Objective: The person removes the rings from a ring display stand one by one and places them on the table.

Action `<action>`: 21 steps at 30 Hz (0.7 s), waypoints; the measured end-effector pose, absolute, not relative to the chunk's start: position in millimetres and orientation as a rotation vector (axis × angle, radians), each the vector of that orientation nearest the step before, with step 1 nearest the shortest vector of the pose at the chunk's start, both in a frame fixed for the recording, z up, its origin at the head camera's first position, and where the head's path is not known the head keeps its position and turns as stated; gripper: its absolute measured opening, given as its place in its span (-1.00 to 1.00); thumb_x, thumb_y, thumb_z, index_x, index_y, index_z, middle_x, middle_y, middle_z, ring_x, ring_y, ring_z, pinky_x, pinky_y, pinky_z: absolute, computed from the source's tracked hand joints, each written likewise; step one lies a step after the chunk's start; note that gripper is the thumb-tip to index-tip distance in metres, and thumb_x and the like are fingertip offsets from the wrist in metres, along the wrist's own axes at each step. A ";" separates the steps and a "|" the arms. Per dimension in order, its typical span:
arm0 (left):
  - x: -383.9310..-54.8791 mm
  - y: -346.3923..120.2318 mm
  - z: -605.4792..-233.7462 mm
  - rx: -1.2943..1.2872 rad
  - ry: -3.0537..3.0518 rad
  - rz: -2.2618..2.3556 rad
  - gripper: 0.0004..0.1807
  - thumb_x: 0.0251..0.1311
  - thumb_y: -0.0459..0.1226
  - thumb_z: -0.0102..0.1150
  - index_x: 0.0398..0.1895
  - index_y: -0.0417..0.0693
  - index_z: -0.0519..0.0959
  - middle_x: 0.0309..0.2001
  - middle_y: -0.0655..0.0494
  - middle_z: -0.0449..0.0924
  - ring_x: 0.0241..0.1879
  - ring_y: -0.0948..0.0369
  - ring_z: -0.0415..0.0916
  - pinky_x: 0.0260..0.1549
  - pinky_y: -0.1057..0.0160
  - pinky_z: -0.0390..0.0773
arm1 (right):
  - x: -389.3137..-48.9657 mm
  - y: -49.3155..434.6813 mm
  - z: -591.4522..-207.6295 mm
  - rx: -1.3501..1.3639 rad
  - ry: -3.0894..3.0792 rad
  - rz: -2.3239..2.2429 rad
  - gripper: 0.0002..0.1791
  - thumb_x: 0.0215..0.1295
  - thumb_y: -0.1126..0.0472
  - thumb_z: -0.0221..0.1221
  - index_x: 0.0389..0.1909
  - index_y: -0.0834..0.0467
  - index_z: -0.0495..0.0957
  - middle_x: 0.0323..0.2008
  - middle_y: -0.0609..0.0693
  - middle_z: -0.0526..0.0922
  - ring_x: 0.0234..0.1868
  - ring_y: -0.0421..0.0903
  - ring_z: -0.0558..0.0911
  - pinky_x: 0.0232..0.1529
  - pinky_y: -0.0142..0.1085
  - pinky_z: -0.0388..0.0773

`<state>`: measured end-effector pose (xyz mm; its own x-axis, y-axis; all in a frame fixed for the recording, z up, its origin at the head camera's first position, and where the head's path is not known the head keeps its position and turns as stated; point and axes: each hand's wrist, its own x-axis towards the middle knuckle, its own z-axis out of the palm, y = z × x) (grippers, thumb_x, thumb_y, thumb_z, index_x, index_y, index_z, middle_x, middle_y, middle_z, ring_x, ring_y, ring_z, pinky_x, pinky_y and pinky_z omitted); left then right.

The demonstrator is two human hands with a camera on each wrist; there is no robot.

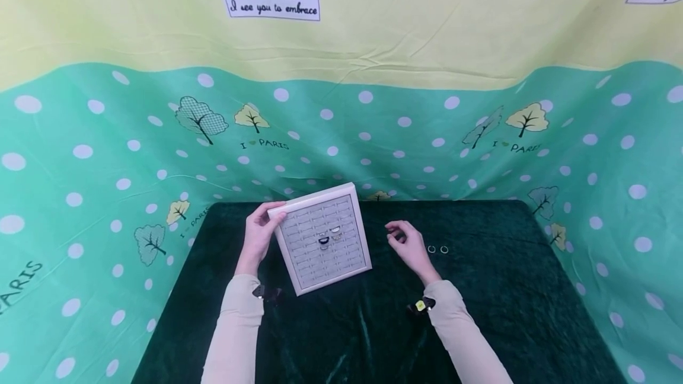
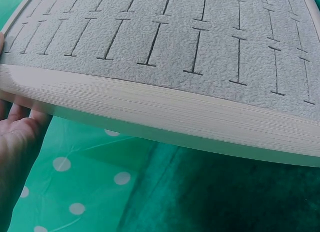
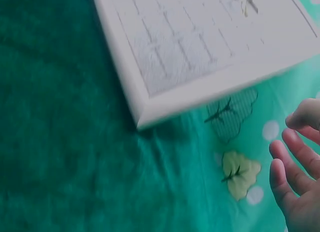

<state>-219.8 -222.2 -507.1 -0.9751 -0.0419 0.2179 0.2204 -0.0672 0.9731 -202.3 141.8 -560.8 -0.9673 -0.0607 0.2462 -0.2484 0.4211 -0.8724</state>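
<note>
My left hand (image 1: pixel 257 236) grips the upper left corner of a square ring display tray (image 1: pixel 331 280), thumb over the front of its pale frame. The tray is tilted up toward me, its grey padded face lined with rows of slits. Several rings (image 1: pixel 324 240) sit in slits near the middle of that face. In the left wrist view, fingers (image 2: pixel 35 114) support the pale frame (image 2: pixel 150 99) from below. To the right of the tray and apart from it, my right hand (image 1: pixel 408 245) hovers with loosely bent fingers (image 3: pixel 295 167) and nothing visible between them.
Two rings (image 1: pixel 438 249) lie side by side on the dark green velvet cloth (image 1: pixel 496 289), just right of my right hand. Behind the table hangs a green and yellow printed curtain (image 1: pixel 368 129), which also runs along both sides. Each wrist wears a dark strap.
</note>
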 end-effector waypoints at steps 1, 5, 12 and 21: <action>-219.6 -222.2 -506.9 -0.204 -2.014 -2.157 -0.67 0.26 -0.41 0.19 0.06 -0.42 0.49 -0.13 0.05 0.59 -0.21 0.13 0.56 -0.22 0.23 0.58 | -202.4 136.9 -558.8 0.279 -2.498 1.573 -0.76 0.21 0.44 0.20 -0.10 0.22 0.60 -0.16 0.06 0.58 -0.21 -0.04 0.57 -0.26 -0.19 0.51; -219.7 -222.0 -506.6 -0.218 -2.001 -2.156 -0.66 0.25 -0.42 0.20 0.05 -0.43 0.49 -0.14 0.05 0.60 -0.22 0.13 0.57 -0.24 0.23 0.59 | -201.7 119.2 -548.9 0.331 -2.481 1.578 -0.76 0.22 0.44 0.19 -0.11 0.19 0.61 -0.16 0.04 0.58 -0.23 -0.06 0.58 -0.27 -0.14 0.52; -221.4 -223.6 -506.7 -0.214 -2.010 -2.182 -0.67 0.27 -0.48 0.14 0.07 -0.48 0.45 -0.15 0.08 0.59 -0.22 0.15 0.57 -0.23 0.23 0.58 | -200.2 96.0 -538.7 0.425 -2.451 1.600 -0.77 0.21 0.44 0.20 -0.12 0.20 0.63 -0.14 0.00 0.58 -0.26 -0.10 0.57 -0.30 -0.19 0.53; -220.8 -223.2 -506.7 -0.194 -2.024 -2.171 -0.67 0.27 -0.38 0.20 0.06 -0.38 0.50 -0.11 0.02 0.57 -0.18 0.10 0.54 -0.20 0.22 0.57 | -199.7 67.3 -528.5 0.587 -2.459 1.559 -0.77 0.23 0.41 0.24 -0.10 0.19 0.65 -0.21 -0.03 0.57 -0.33 -0.17 0.51 -0.34 -0.29 0.51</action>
